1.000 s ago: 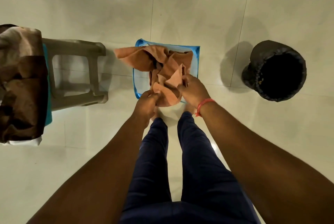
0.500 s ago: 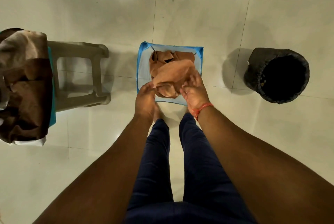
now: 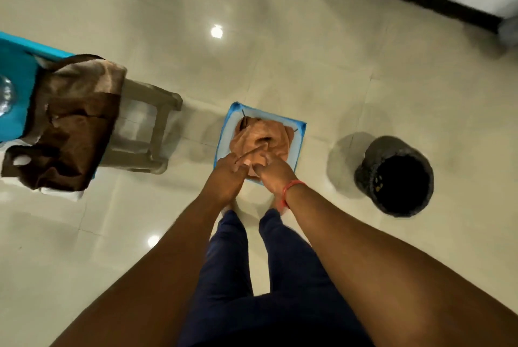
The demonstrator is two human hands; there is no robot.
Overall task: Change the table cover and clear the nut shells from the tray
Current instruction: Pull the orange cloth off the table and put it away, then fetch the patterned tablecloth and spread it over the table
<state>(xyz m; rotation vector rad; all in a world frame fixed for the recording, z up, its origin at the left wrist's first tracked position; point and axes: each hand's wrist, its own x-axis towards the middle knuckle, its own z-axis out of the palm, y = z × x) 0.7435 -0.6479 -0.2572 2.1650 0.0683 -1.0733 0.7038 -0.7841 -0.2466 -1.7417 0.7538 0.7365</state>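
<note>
A person's left hand (image 3: 228, 171) and right hand (image 3: 270, 171), fingers extended, press the orange cloth (image 3: 260, 140) down into a blue basket (image 3: 224, 133), apparently to stow it.

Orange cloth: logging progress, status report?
Both hands, left and right, on orange cloth, inside blue basket. Grip unclear. Nothing blocking.

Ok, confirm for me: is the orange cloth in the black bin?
No, the orange cloth lies bunched in the blue-edged basket on the floor, apart from the black bin to its right.
</note>
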